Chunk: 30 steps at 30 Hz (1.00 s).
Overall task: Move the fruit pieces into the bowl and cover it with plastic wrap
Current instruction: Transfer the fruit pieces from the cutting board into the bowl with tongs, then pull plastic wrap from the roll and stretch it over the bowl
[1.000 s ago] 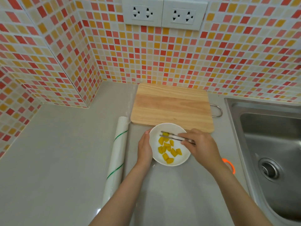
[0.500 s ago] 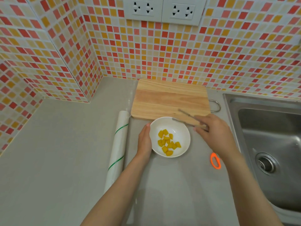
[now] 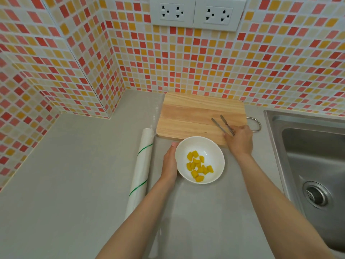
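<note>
A white bowl (image 3: 212,146) sits on the grey counter just in front of the wooden cutting board (image 3: 190,116). Several yellow fruit pieces (image 3: 198,166) lie inside it. My left hand (image 3: 169,162) rests against the bowl's left side and steadies it. My right hand (image 3: 239,139) holds metal tongs (image 3: 223,125) low over the board's right front corner, tips pointing away and slightly apart with nothing between them. A roll of plastic wrap (image 3: 140,171) with green stripes lies left of the bowl, and a sheet of it spreads under the bowl.
A steel sink (image 3: 313,161) with a drain fills the right side. A metal ring handle (image 3: 254,124) sticks out of the board's right edge. Tiled walls close off the back and left corner. Two wall sockets (image 3: 196,14) sit above.
My right hand has lifted the tongs out of the bowl and carried them back and right onto the cutting board. My left hand has stayed on the bowl.
</note>
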Motion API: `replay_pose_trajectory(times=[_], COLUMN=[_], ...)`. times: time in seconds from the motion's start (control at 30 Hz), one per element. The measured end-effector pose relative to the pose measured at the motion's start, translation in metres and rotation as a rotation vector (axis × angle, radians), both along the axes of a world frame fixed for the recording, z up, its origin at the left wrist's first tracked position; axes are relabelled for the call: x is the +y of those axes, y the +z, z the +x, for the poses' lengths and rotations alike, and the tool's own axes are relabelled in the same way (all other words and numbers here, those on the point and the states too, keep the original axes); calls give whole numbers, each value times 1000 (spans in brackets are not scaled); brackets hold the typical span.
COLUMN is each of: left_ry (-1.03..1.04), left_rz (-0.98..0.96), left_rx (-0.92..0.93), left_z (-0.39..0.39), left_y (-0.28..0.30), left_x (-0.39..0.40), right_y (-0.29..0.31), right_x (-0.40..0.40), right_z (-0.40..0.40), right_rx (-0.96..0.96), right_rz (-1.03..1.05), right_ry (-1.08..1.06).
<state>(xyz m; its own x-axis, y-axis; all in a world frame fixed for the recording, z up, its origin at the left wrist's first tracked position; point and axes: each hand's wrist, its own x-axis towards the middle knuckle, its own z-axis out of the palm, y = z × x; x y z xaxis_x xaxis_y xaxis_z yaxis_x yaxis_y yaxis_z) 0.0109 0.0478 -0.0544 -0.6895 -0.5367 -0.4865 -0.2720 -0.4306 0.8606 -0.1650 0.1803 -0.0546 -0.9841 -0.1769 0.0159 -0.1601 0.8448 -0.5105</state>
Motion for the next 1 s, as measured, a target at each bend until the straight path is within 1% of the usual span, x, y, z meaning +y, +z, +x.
replay_pose_trajectory(times=[0.17, 0.23, 0.27, 0.33, 0.37, 0.4, 0.47, 0.5, 0.57, 0.6, 0.67, 0.73, 0.77, 0.8, 0.83, 0.9, 0.93, 1.0], left_ry=[-28, -31, -32, -41, -37, -20, 17, 12, -37, -68, -190, -394, -468, -492, -470, -329, -242, -127], left_rz=[9, -51, -128, -323, -411, -483, -639, -723, -841, -876, -941, -973, -956, -928, -894, -797, -732, -641], left_rx=[42, 92, 120, 160, 165, 164, 113, 49, -103, -168, -298, -404, -414, -390, -339, -175, -73, 106], left_z=[1, 2, 3, 12, 19, 28, 51, 63, 87, 99, 118, 131, 135, 138, 139, 138, 138, 135], left_y=[5, 12, 16, 25, 28, 30, 27, 23, 12, 6, -5, -15, -19, -21, -20, -10, -3, 12], left_x=[-1, -8, -15, -34, -45, -57, -81, -90, -102, -104, -102, -95, -90, -85, -79, -68, -64, -58], right_y=[3, 17, 25, 43, 51, 56, 59, 55, 41, 31, 17, 9, 8, 9, 11, 18, 20, 28], right_x=[1, -5, -11, -27, -37, -49, -72, -84, -102, -109, -116, -119, -119, -120, -120, -119, -119, -120], right_z=[2, 11, 20, 53, 75, 101, 151, 171, 201, 211, 224, 231, 234, 235, 236, 237, 236, 232], right_rx=[-4, 31, 92, 232, 263, 248, 97, -18, -266, -360, -460, -482, -480, -490, -519, -597, -600, -536], right_rz=[81, 87, 39, -168, -284, -395, -547, -567, -495, -449, -444, -509, -541, -580, -629, -764, -818, -867], right_ry=[30, 46, 72, 198, 280, 359, 483, 514, 534, 523, 460, 367, 317, 255, 170, 35, 11, -8])
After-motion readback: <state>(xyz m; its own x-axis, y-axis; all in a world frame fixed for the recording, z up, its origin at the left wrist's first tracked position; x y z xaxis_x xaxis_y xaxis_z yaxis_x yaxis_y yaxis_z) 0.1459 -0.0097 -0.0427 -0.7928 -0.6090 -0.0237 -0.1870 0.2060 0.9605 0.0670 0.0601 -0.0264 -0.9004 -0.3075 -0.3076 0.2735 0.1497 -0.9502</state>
